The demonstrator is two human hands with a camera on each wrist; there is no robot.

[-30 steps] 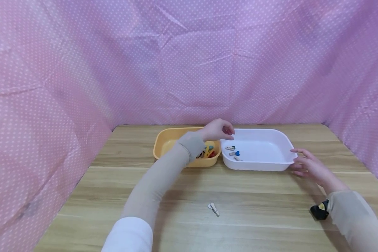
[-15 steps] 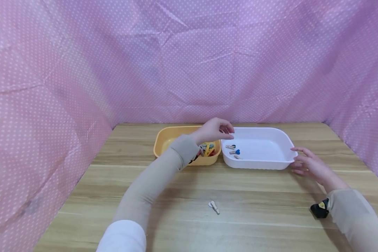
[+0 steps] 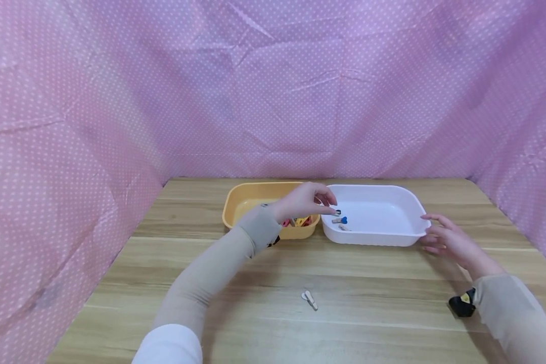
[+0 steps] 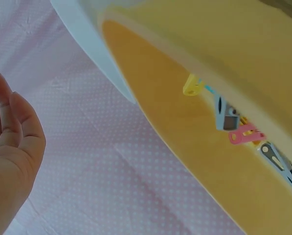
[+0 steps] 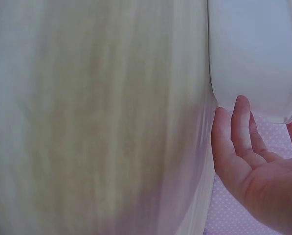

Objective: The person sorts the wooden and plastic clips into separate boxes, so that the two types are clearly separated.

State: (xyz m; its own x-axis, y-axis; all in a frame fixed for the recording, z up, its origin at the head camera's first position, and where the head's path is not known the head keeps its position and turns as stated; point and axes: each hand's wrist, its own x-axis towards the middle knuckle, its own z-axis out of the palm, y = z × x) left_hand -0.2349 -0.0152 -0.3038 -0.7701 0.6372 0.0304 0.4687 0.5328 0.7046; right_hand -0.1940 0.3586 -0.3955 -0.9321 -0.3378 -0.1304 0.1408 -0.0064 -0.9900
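My left hand (image 3: 306,199) is over the left end of the white basin (image 3: 373,239), its thumb and fingers apart with a gap between. Its thumb tip is close to a clothespin with a dark end (image 3: 338,212), partly hidden by the hand. A clothespin with a blue heart (image 3: 343,220) and a plain one (image 3: 344,228) lie nearby in the basin. In the left wrist view the left hand (image 4: 13,142) has loosely bent fingers. My right hand (image 3: 450,242) touches the basin's right end with its fingertips; the right wrist view shows those fingers (image 5: 241,122) against the outer wall.
A yellow basin (image 3: 236,194) stands against the white one's left side. Several coloured clips (image 4: 241,132) lie in it. A pale wooden clothespin (image 3: 310,300) is on the table (image 3: 368,323) in front. A black device (image 3: 462,304) is at my right wrist.
My left hand has lowered towards the clothespins at the white basin's left end, now covering part of one. My right hand stays at the basin's right end.
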